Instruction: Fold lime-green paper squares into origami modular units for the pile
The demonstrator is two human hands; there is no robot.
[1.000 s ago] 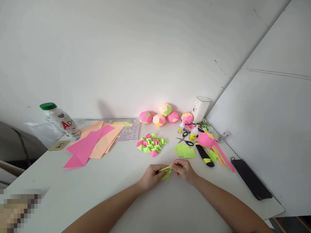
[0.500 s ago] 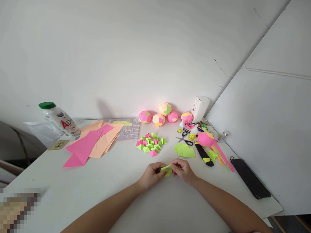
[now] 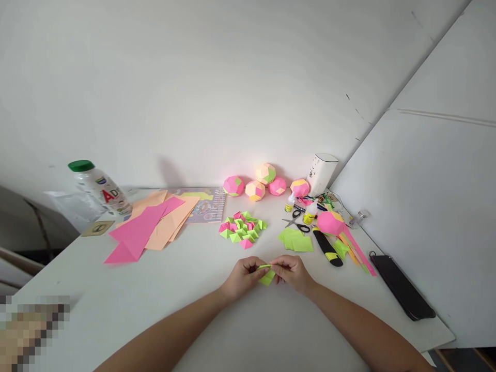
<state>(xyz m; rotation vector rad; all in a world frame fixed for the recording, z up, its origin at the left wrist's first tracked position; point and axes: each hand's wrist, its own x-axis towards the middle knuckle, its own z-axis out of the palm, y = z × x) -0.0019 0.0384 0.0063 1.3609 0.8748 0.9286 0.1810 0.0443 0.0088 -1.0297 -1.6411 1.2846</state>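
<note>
Over one white table (image 3: 155, 315), by the left hand (image 3: 242, 278) and the right hand (image 3: 294, 273), one green paper piece (image 3: 266, 279) is held.
One green-capped plastic bottle (image 3: 101, 190) is placed far left, its contents hidden; one folded-paper pile (image 3: 241, 228), too crowded to count, is set between hands and wall (image 3: 194, 103); six faceted paper balls (image 3: 254, 191), two glue bottles (image 3: 309, 215) and one pair of scissors (image 3: 291, 222) are seen beyond. At near centre, the paper is pinched between closed thumbs and fingers.

On my feed, a white desk (image 3: 135, 294) meets a plain grey-white wall (image 3: 194, 93); to the right, a smooth pale panel (image 3: 426, 206) rises beside it, crossed by a faint line (image 3: 445, 117). The light looks soft to me.
</note>
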